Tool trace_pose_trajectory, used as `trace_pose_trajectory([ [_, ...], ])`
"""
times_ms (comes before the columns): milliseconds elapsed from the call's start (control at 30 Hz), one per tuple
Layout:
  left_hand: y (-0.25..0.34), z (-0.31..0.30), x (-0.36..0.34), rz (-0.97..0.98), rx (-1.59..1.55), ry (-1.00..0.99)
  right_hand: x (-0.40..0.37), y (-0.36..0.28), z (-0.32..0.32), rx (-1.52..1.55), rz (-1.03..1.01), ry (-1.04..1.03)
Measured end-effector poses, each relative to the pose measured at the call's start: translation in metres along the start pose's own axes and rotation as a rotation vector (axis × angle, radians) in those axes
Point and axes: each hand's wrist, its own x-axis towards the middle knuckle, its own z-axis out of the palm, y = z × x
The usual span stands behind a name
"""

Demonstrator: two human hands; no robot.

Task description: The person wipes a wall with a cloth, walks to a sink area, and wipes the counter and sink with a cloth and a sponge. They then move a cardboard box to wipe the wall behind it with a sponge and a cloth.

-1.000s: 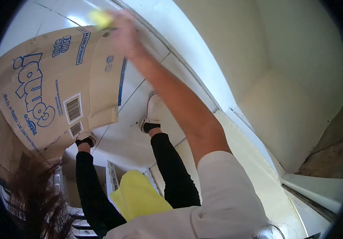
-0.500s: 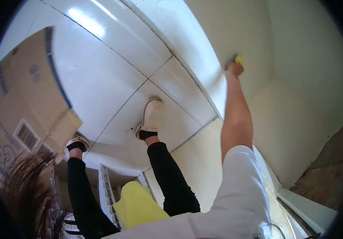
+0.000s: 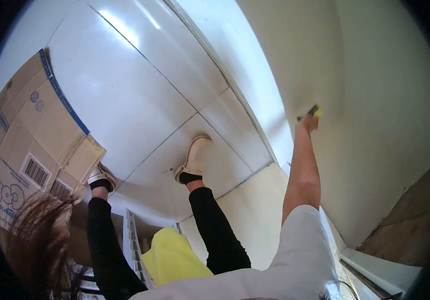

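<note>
Stretched out at the right, my right hand (image 3: 308, 123) is closed around a small black-and-yellow object (image 3: 315, 111) at the cream wall (image 3: 315, 60). The object is blurred, and whether it touches the wall is hard to tell. A light sleeve covers the upper part of that arm. My left hand is outside the frame.
Flattened cardboard (image 3: 40, 130) covers the left side by one shoe (image 3: 101, 176); the other shoe (image 3: 195, 157) stands on white floor tiles (image 3: 140, 95). Yellow cloth (image 3: 175, 257) hangs between the legs, beside a white slatted rack (image 3: 132, 240). A brown patch (image 3: 400, 225) lies lower right.
My right hand has moved down and slightly right in the view with the black-and-yellow object. The view has shifted a little, and the cardboard at the left shows at a different angle.
</note>
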Motion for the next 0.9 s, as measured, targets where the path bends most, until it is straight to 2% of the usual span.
trace_pose_trajectory([
  [33,-0.001,-0.003,0.002,-0.002,-0.009,0.007,0.01,0.019,0.018,0.011,-0.007,-0.01],
  [100,-0.003,-0.006,0.003,-0.003,-0.017,0.012,0.011,0.038,0.05,0.448,0.166,-0.338],
  [167,-0.004,-0.008,0.005,-0.003,-0.024,0.024,-0.028,-0.044,0.097,-0.141,-0.175,-0.145],
  [200,-0.004,-0.011,0.005,-0.006,-0.024,0.026,-0.049,-0.086,0.143,-0.26,-0.156,-0.015],
  [233,-0.004,-0.011,0.003,-0.009,-0.025,0.03,-0.113,-0.134,0.152,-0.139,-0.47,-0.136],
  [267,-0.003,-0.012,0.003,-0.013,-0.028,0.033,-0.198,-0.184,0.148,0.136,-0.718,-0.336],
  [333,0.0,-0.021,0.002,-0.017,-0.035,0.054,-0.351,-0.26,0.123,0.625,-1.022,-0.693],
  [400,0.003,-0.028,-0.001,-0.024,-0.034,0.068,-0.457,-0.309,0.072,0.784,-1.177,-0.951],
  [433,0.003,-0.031,-0.002,-0.027,-0.036,0.078,-0.482,-0.327,0.055,0.811,-1.212,-1.001],
  [467,0.001,-0.037,-0.004,-0.03,-0.039,0.089,-0.481,-0.331,0.04,0.915,-1.195,-1.024],
  [533,0.0,-0.044,-0.003,-0.04,-0.053,0.096,-0.445,-0.297,0.078,1.072,-1.145,-0.906],
  [567,-0.001,-0.046,-0.003,-0.043,-0.063,0.1,-0.396,-0.267,0.064,0.919,-1.242,-0.589],
  [600,-0.003,-0.049,-0.004,-0.044,-0.069,0.109,-0.348,-0.224,0.063,0.661,-1.167,-0.327],
  [633,-0.004,-0.054,-0.003,-0.047,-0.076,0.118,-0.292,-0.193,0.042,0.473,-0.845,-0.49],
  [667,-0.008,-0.057,-0.002,-0.051,-0.081,0.124,-0.23,-0.139,0.039,0.418,-0.67,-0.389],
  [733,-0.014,-0.07,-0.002,-0.054,-0.089,0.146,-0.124,-0.023,0.025,0.159,-0.28,-0.058],
  [767,-0.017,-0.076,-0.001,-0.058,-0.095,0.156,-0.089,0.025,0.011,0.057,-0.076,-0.006],
  [800,-0.022,-0.086,-0.003,-0.064,-0.096,0.171,-0.093,0.026,-0.011,-0.38,0.163,-0.086],
  [833,-0.026,-0.095,-0.004,-0.069,-0.099,0.186,-0.091,0.038,0.007,-0.378,0.156,-0.09],
  [900,-0.036,-0.123,-0.011,-0.076,-0.087,0.218,-0.08,0.074,0.066,0.117,0.455,-0.215],
])
